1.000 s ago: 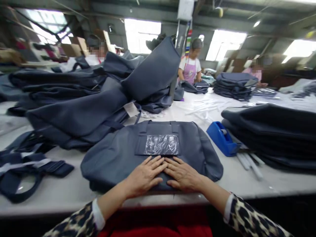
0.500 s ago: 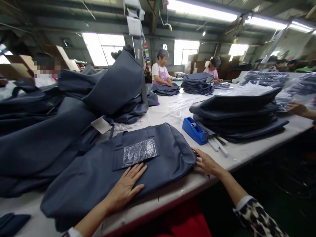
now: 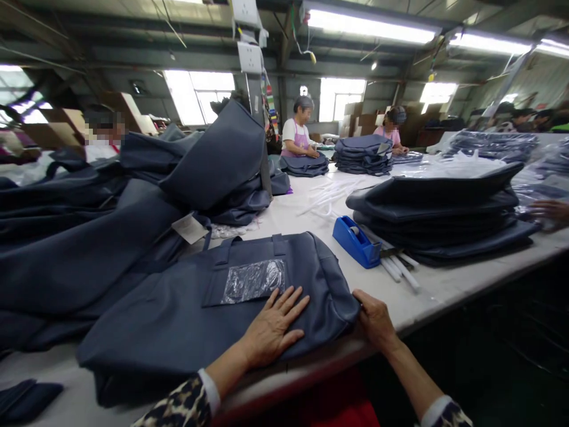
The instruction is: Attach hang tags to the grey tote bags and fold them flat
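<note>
A dark blue bag [image 3: 173, 320] lies flat on the table in front of me, its straps at the far edge. On its upper face sits a clear plastic pocket [image 3: 254, 281]. My left hand [image 3: 273, 329] rests flat on the bag just below that pocket, fingers spread. At the bag's right end, my right hand [image 3: 376, 317] has its fingers closed on the corner; the fingertips are partly hidden behind the edge.
A blue tape dispenser [image 3: 357, 242] stands beyond the bag, with white rolled strips [image 3: 400, 270] beside it. Folded dark bags [image 3: 435, 216] are stacked at right. A large heap of bags [image 3: 89, 255] fills the left. Co-workers [image 3: 297, 133] stand across the white table [image 3: 297, 210].
My left hand has slid to the right across the bag. My right hand has turned and closed on the bag's corner. The whole view has shifted slightly.
</note>
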The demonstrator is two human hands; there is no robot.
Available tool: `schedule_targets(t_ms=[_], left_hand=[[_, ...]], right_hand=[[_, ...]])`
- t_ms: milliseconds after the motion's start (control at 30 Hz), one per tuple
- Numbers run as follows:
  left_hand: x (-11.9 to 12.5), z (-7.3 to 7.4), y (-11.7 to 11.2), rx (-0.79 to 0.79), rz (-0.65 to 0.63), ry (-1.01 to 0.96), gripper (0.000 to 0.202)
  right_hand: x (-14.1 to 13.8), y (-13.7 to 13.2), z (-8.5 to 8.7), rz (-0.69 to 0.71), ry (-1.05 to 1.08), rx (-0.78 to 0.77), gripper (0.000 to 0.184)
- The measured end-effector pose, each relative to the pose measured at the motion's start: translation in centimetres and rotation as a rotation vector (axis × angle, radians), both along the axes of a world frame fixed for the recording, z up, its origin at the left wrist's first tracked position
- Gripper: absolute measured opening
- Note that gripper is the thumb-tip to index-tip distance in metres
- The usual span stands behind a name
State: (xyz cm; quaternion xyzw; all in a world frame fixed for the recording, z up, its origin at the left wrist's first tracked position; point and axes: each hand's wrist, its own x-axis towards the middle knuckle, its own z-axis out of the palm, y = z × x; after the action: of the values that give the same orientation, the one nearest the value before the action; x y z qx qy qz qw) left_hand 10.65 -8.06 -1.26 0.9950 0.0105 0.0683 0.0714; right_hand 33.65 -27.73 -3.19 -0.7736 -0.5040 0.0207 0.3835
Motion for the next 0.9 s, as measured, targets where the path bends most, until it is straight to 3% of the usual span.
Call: schedule_targets(t_ms=[133,200,333,400,533,667,900], left_hand=[[0.0,-0.4,0.3,-0.033,0.006,0.013,0.068],[-0.1,-0.5,0.4,-0.046,0.006,-0.001,0.068],[-0.1,-0.7,0.5,-0.053,0.002,-0.051,0.068],[0.0,-0.8,0.4,-0.055,0.001,-0.071,0.069],[-0.2,-0.7,0.4,-0.071,0.002,-0.083,0.069],[-0.6,-0.4,0.5,-0.111,0.011,-0.112,0.069],[0.2,-0.7,0.7,-0.166,0.042,-0.075,0.073]], right_hand=[[1.6,-1.8,2.6,0.103,0.169,-0.112,0.015],[2.4,-2.1,4.5,0.121,0.329,-0.110,0.027],[2.5,0.5,6.6,-0.071,0.390,-0.101,0.036],[2.0,2.9,6.5,-0.103,0.346,-0.148,0.041],[1.2,6.1,6.3,-0.030,0.369,-0.186,0.044],[1.5,5.7,6.1,0.066,0.528,-0.153,0.050],[2.6,5.4,3.0,0.045,0.581,-0.118,0.055]])
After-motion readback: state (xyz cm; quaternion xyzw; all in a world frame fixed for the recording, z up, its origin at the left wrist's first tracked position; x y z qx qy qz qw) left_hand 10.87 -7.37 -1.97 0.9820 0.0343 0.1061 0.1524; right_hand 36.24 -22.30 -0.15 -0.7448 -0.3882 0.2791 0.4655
